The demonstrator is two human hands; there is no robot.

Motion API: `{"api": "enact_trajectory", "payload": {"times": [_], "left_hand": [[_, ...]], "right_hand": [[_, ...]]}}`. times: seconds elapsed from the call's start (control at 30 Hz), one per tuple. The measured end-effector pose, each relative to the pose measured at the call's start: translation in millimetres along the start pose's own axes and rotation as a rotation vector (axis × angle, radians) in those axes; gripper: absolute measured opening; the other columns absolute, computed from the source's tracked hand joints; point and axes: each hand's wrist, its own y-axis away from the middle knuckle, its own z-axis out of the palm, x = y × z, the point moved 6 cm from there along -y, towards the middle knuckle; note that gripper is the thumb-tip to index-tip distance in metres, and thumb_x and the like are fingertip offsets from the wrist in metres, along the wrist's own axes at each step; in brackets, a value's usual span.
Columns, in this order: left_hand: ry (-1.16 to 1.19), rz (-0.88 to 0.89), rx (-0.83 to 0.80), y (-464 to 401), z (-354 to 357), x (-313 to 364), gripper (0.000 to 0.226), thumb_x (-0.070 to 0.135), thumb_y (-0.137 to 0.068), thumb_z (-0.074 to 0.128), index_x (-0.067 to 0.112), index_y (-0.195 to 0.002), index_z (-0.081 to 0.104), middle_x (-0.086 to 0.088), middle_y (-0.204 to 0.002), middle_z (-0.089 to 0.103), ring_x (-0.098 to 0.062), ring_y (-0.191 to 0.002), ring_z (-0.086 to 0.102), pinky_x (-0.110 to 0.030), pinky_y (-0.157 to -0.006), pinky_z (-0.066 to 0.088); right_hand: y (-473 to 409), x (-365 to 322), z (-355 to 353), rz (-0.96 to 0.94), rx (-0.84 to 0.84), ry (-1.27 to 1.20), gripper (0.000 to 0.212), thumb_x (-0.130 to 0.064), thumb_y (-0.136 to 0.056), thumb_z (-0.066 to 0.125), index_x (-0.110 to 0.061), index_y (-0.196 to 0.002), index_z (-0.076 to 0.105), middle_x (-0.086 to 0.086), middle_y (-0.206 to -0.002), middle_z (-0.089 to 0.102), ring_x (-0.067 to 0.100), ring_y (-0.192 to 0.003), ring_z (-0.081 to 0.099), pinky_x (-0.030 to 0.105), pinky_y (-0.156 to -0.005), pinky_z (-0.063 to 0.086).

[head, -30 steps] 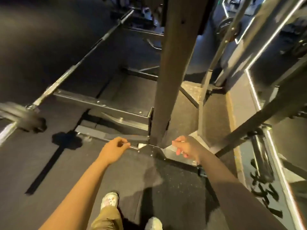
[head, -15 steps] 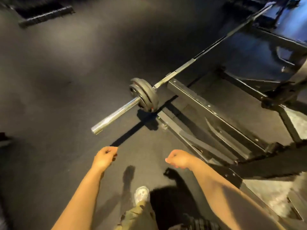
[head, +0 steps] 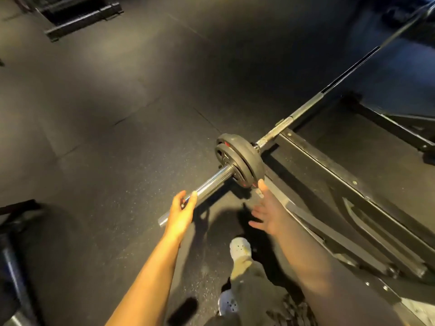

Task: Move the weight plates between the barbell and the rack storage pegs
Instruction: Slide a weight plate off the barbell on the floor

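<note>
A barbell (head: 306, 109) runs from the upper right down to its chrome sleeve (head: 211, 182) in the middle. Two small black weight plates (head: 240, 161) sit side by side on that sleeve. My left hand (head: 182, 212) is over the sleeve's free end, fingers loosely extended around it, thumb on the far side. My right hand (head: 268, 210) is spread open just below the plates, its fingertip near the outer plate's lower rim. Whether either hand touches metal is unclear.
The black rack base frame (head: 341, 191) lies on the floor right of the plates. Dark rubber flooring (head: 117, 114) spreads to the left. Another dark frame (head: 77, 17) sits at the top left. My shoe (head: 240, 250) stands below the hands.
The view swung from the rack upright to the barbell end. Both hands went from loose fists to open fingers and reached forward to the sleeve and plates.
</note>
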Motion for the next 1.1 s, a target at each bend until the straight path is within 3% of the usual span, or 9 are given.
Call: {"api": "enact_trajectory", "payload": {"times": [0.1, 0.2, 0.33, 0.4, 0.53, 0.7, 0.9, 1.0, 1.1], "left_hand": [[-0.01, -0.019, -0.033, -44.9, 17.1, 24.7, 0.07, 0.05, -0.092, 0.052, 0.026, -0.15, 0.022, -0.006, -0.156, 0.026, -0.024, -0.141, 0.031, -0.038, -0.113, 0.027], [-0.01, -0.045, -0.025, -103.8, 34.7, 52.1, 0.078, 0.048, -0.091, 0.056, 0.027, -0.152, 0.011, -0.009, -0.155, 0.027, -0.027, -0.138, 0.034, -0.039, -0.113, 0.026], [-0.258, -0.072, -0.109, -177.6, 60.2, 84.4, 0.102, 0.061, -0.075, 0.065, 0.027, -0.153, 0.008, -0.009, -0.157, 0.022, -0.029, -0.139, 0.032, -0.043, -0.113, 0.031], [-0.393, -0.031, -0.181, -203.2, 80.4, 104.9, 0.119, 0.07, -0.059, 0.068, 0.031, -0.153, 0.007, -0.006, -0.159, 0.017, -0.028, -0.143, 0.027, -0.047, -0.112, 0.032], [-0.518, 0.08, -0.282, -222.6, 107.7, 115.9, 0.119, 0.059, -0.065, 0.077, 0.029, -0.154, 0.003, -0.001, -0.161, 0.011, -0.025, -0.145, 0.02, -0.044, -0.113, 0.029], [-0.809, 0.143, -0.296, -230.5, 114.5, 94.5, 0.115, 0.073, -0.068, 0.065, 0.032, -0.153, -0.001, -0.001, -0.157, 0.025, -0.027, -0.142, 0.029, -0.053, -0.113, 0.029], [-0.728, 0.112, -0.331, -240.3, 117.2, 79.8, 0.119, 0.07, -0.064, 0.071, 0.034, -0.152, 0.0, 0.002, -0.157, 0.025, -0.024, -0.142, 0.029, -0.049, -0.112, 0.034], [-0.771, 0.217, -0.373, -244.4, 113.9, 79.1, 0.123, 0.086, -0.054, 0.059, 0.035, -0.151, 0.004, -0.002, -0.155, 0.029, -0.026, -0.14, 0.032, -0.053, -0.111, 0.033], [-0.756, 0.197, -0.488, -249.8, 111.8, 75.2, 0.13, 0.093, -0.047, 0.052, 0.036, -0.151, -0.002, -0.004, -0.156, 0.027, -0.027, -0.14, 0.032, -0.055, -0.112, 0.029]], "right_hand": [[-31.6, -16.7, 1.5, 0.035, 0.04, -0.139, 0.096, -0.06, -0.073, 0.071, -0.019, -0.148, 0.029, 0.018, -0.148, 0.036, 0.035, -0.133, 0.039, 0.057, -0.101, 0.04], [-71.7, -32.7, 9.3, 0.066, 0.022, -0.206, 0.097, -0.057, -0.072, 0.074, -0.022, -0.149, 0.028, 0.015, -0.15, 0.035, 0.033, -0.137, 0.035, 0.056, -0.104, 0.036], [-113.7, -36.7, 16.1, 0.1, 0.062, -0.174, 0.098, -0.052, -0.068, 0.079, -0.021, -0.147, 0.031, 0.013, -0.149, 0.036, 0.032, -0.136, 0.035, 0.053, -0.107, 0.036], [-125.5, -33.8, 22.4, 0.138, 0.03, -0.132, 0.1, -0.059, -0.065, 0.078, -0.019, -0.145, 0.035, 0.013, -0.147, 0.039, 0.031, -0.134, 0.038, 0.051, -0.108, 0.036], [-136.4, -29.2, 36.9, 0.12, -0.065, -0.056, 0.121, -0.079, -0.045, 0.072, -0.021, -0.144, 0.037, 0.007, -0.144, 0.043, 0.025, -0.124, 0.048, 0.043, -0.095, 0.048], [-146.7, -25.1, 32.9, 0.093, 0.055, -0.042, 0.085, -0.057, -0.079, 0.061, -0.014, -0.147, 0.033, 0.01, -0.147, 0.039, 0.028, -0.131, 0.042, 0.043, -0.101, 0.042], [-148.0, -14.7, 40.5, 0.034, 0.288, -0.068, 0.087, -0.058, -0.081, 0.06, -0.019, -0.15, 0.026, 0.01, -0.148, 0.039, 0.03, -0.136, 0.035, 0.04, -0.113, 0.027], [-146.3, -8.7, 57.0, -0.017, 0.329, -0.058, 0.101, -0.075, -0.074, 0.053, -0.025, -0.153, 0.014, 0.007, -0.156, 0.026, 0.028, -0.142, 0.026, 0.041, -0.114, 0.019], [-137.7, -2.7, 64.7, 0.027, 0.428, -0.06, 0.129, -0.097, -0.045, 0.049, -0.036, -0.152, 0.012, 0.004, -0.155, 0.031, 0.031, -0.141, 0.03, 0.051, -0.116, 0.021]]}}
